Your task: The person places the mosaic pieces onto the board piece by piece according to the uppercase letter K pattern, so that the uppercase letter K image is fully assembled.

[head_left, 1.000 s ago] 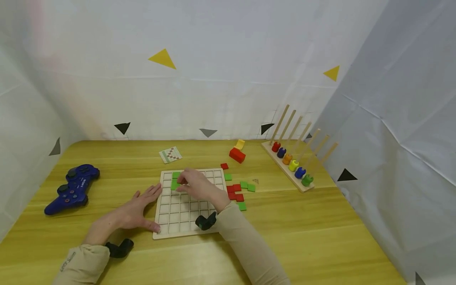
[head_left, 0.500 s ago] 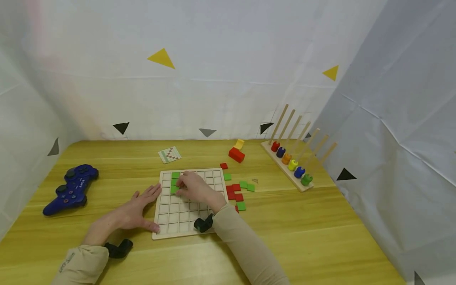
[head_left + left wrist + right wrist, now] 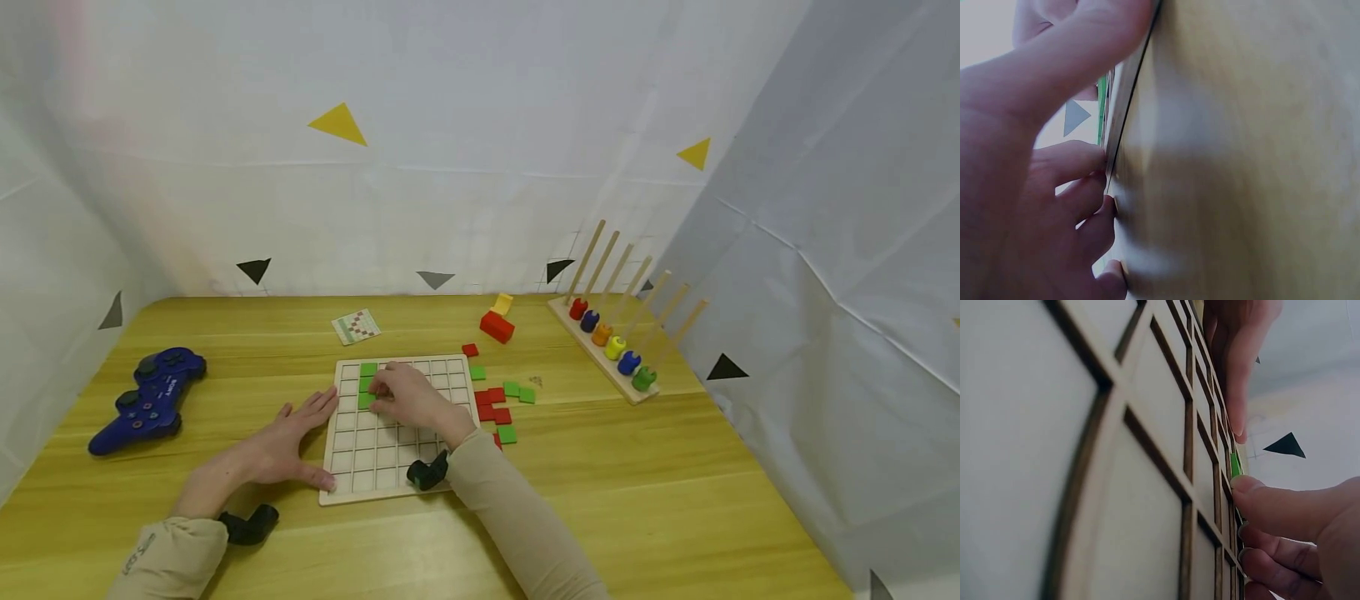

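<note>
Lowered, the nearest green tile (image 3: 366, 402) lies between left hand (image 3: 288, 442) and right hand (image 3: 412, 397).

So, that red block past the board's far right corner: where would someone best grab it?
Probably by its two short ends, from above: the red block is an oblong lying on the table, and a yellow piece sits right behind its far long side, crowding a front-to-back grip. The right hand looks nearer.
</note>
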### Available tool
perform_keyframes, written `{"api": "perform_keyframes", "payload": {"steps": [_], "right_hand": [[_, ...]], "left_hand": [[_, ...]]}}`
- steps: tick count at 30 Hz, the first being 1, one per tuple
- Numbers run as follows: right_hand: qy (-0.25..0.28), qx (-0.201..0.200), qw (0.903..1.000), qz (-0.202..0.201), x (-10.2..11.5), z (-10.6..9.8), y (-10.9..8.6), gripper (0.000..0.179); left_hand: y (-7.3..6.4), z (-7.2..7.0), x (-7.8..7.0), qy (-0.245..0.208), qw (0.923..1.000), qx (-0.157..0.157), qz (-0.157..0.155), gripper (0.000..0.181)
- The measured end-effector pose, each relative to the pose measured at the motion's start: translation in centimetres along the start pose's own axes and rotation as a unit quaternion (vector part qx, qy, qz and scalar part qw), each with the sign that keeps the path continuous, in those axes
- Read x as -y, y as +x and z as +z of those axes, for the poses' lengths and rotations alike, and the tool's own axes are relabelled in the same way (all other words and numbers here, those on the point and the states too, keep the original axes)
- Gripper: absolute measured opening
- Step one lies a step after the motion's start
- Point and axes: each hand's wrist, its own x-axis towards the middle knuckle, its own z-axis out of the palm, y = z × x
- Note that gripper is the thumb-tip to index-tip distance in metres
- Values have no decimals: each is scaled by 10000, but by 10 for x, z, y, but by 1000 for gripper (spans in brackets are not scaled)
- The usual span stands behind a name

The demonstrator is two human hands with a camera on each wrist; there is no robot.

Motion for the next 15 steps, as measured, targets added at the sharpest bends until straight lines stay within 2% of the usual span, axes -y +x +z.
{"api": "perform_keyframes", "payload": {"steps": [15], "right_hand": [[385,-128,9992,-1,-3,1,0,16]], "left_hand": [[1,1,0,10,10000,-12,10,123]]}}
